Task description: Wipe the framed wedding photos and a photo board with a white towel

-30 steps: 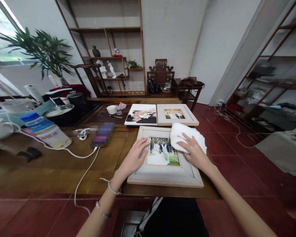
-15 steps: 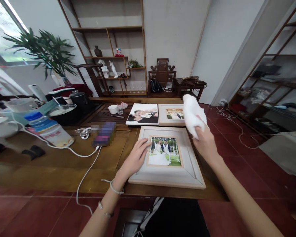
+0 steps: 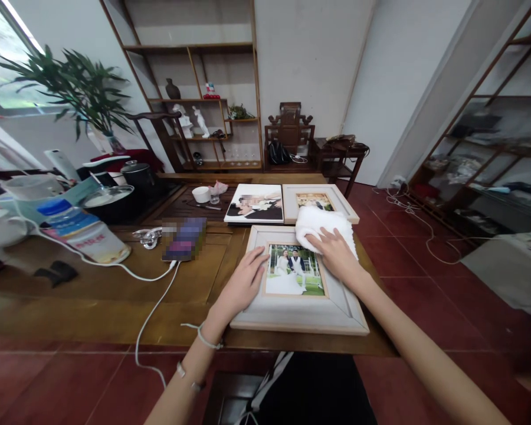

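1. Near the close edge of the table (image 3: pixel 159 307), a wide-bordered picture frame (image 3: pixel 298 313) is laid face up, with a wedding photograph (image 3: pixel 292 268) set at its centre.
2. The frame's left border is steadied by the left hand (image 3: pixel 243 277), which is laid flat, its fingers extended and nothing grasped.
3. A white towel (image 3: pixel 325 221) is held by the right hand (image 3: pixel 336 254), with fingers laid over its top, at the frame's far right corner (what is done by the thumb cannot be told).
4. Wiping of the frame's border is judged to be the step in hand.
5. For the next move, it is judged, the towel should be kept flat and drawn lightly along the border, with the frame braced so that it is not slid.
6. Just beyond, a second framed photograph (image 3: pixel 289 203), partly hidden by the towel, is placed beside a white-edged photo panel (image 3: pixel 254 203).
7. Farther off, a carved wooden chair (image 3: pixel 289 127) is stood by the wall.
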`<state>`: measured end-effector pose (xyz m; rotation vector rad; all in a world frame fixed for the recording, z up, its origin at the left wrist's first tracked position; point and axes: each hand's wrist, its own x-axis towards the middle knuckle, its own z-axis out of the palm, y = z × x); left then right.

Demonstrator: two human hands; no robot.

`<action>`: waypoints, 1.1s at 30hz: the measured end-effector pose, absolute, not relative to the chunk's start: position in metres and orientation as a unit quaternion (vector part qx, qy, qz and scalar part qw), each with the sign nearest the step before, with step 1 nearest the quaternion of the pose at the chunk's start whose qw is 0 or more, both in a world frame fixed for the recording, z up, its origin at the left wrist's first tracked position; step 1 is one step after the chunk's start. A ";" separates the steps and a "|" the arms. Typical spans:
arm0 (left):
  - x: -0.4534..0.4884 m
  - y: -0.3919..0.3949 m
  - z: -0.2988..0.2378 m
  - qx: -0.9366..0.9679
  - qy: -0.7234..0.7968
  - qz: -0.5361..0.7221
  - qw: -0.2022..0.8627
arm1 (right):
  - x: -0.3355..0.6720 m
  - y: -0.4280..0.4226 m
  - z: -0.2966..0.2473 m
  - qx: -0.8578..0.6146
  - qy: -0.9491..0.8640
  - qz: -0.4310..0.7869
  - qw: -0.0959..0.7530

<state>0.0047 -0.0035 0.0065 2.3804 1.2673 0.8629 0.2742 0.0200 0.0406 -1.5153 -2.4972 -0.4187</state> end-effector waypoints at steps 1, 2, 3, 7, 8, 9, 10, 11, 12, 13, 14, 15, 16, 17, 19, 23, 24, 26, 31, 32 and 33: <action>0.005 -0.004 0.006 0.832 0.443 0.298 0.150 | 0.272 0.012 0.043 -0.505 -0.848 -0.137 0.088; 0.005 -0.004 0.006 0.834 0.444 0.294 0.145 | 0.269 0.002 0.046 -0.497 -0.854 -0.132 0.078; 0.006 -0.005 0.006 0.835 0.447 0.288 0.142 | 0.267 -0.010 0.049 -0.490 -0.861 -0.124 0.066; 0.005 -0.006 0.006 0.830 0.476 0.252 0.148 | 0.259 -0.072 0.060 -0.462 -0.883 -0.073 0.032; 0.005 -0.006 0.006 0.828 0.481 0.248 0.150 | 0.258 -0.087 0.063 -0.453 -0.889 -0.055 0.032; 0.005 -0.006 0.005 0.827 0.481 0.247 0.151 | 0.256 -0.101 0.065 -0.443 -0.895 -0.039 0.032; 0.004 -0.006 0.004 0.829 0.479 0.248 0.151 | 0.255 -0.112 0.067 -0.434 -0.900 -0.026 0.033; 0.004 -0.006 0.004 0.830 0.475 0.250 0.151 | 0.253 -0.121 0.067 -0.429 -0.903 -0.015 0.033; 0.004 -0.005 0.003 0.832 0.471 0.252 0.149 | 0.252 -0.126 0.065 -0.427 -0.903 -0.009 0.036; 0.003 -0.005 0.003 0.834 0.467 0.254 0.147 | 0.251 -0.127 0.063 -0.431 -0.901 -0.007 0.042; 0.002 -0.004 0.002 0.837 0.462 0.255 0.145 | 0.251 -0.125 0.060 -0.439 -0.897 -0.009 0.051; 0.002 -0.004 0.002 0.839 0.458 0.257 0.144 | 0.251 -0.120 0.056 -0.452 -0.890 -0.015 0.062; 0.001 -0.003 0.002 0.841 0.454 0.259 0.143 | 0.253 -0.111 0.052 -0.471 -0.879 -0.028 0.075; 0.001 -0.003 0.002 0.843 0.449 0.260 0.144 | 0.255 -0.100 0.049 -0.493 -0.864 -0.046 0.089; 0.000 -0.003 0.002 0.846 0.442 0.258 0.149 | 0.261 -0.073 0.045 -0.541 -0.830 -0.081 0.110; -0.002 -0.003 0.001 0.845 0.440 0.259 0.161 | 0.274 -0.012 0.049 -0.569 -0.807 -0.118 0.106; -0.002 -0.003 0.001 0.843 0.441 0.263 0.162 | 0.275 0.000 0.050 -0.558 -0.815 -0.124 0.096; -0.001 -0.003 0.002 0.839 0.443 0.271 0.165 | 0.275 0.017 0.050 -0.537 -0.830 -0.132 0.079; 0.001 -0.002 0.006 0.829 0.440 0.298 0.173 | 0.265 0.001 0.044 -0.523 -0.840 -0.132 0.062; 0.001 -0.002 0.006 0.829 0.435 0.306 0.173 | 0.264 -0.011 0.043 -0.518 -0.844 -0.126 0.053; 0.002 -0.002 0.006 0.829 0.429 0.315 0.173 | 0.262 -0.025 0.043 -0.513 -0.849 -0.117 0.043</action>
